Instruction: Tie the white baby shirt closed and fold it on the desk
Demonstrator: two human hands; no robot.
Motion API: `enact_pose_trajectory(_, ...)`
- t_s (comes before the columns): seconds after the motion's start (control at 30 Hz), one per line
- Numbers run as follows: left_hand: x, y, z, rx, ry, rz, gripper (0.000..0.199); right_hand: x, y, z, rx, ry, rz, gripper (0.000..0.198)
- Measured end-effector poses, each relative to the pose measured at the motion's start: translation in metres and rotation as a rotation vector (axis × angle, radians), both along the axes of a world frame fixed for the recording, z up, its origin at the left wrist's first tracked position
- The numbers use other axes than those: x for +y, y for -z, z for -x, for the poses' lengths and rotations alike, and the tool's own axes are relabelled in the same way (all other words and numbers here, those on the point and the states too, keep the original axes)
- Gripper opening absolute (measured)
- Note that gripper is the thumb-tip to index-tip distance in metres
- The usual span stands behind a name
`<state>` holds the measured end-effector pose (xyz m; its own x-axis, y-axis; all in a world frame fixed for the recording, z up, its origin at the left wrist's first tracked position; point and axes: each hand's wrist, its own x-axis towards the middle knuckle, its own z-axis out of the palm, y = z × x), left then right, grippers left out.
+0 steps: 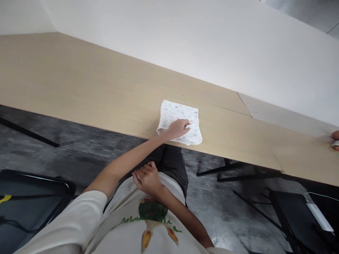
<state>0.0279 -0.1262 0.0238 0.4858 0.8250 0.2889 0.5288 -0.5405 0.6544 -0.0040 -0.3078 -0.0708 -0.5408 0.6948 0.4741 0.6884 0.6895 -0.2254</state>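
Observation:
A white cloth (178,111) with a small scattered print lies folded, somewhat rumpled, near the front edge of the table. My left hand (178,128) reaches across onto it, fingers curled closed around a raised fold toward the cloth's right side. Part of the near layer is hidden beneath this hand and wrist. My right hand (148,178) rests in front of my waist, below the table edge and apart from the cloth. Its fingers are curled in, and nothing shows in them.
The long wooden table (92,84) meets a white panel (172,38) along its back. A black chair (31,208) stands at lower left, and another dark chair (299,215) at lower right bears a white power strip (319,216). Part of another person's hand (335,135) shows at the right edge.

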Motion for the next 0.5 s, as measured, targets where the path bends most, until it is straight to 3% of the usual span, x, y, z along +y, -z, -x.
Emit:
enact_pose_trajectory(0.17,-0.014,0.003,0.018,0.167,0.091,-0.026,0.021,0.002,0.004,-0.006,0.074,0.004,-0.007,0.029)
enact_pose_trajectory(0.27,-0.02,0.002,0.033,0.217,0.136,-0.119,0.02,0.004,0.001,-0.018,0.167,0.037,0.012,0.023)
enact_pose_trajectory(0.4,-0.023,0.002,0.066,0.214,0.198,-0.325,0.025,0.005,-0.014,-0.059,0.327,0.138,-0.07,0.017)
enact_pose_trajectory(0.5,-0.022,0.008,0.101,0.193,0.118,-0.401,0.031,0.012,-0.028,-0.108,0.431,0.352,-0.209,0.016)
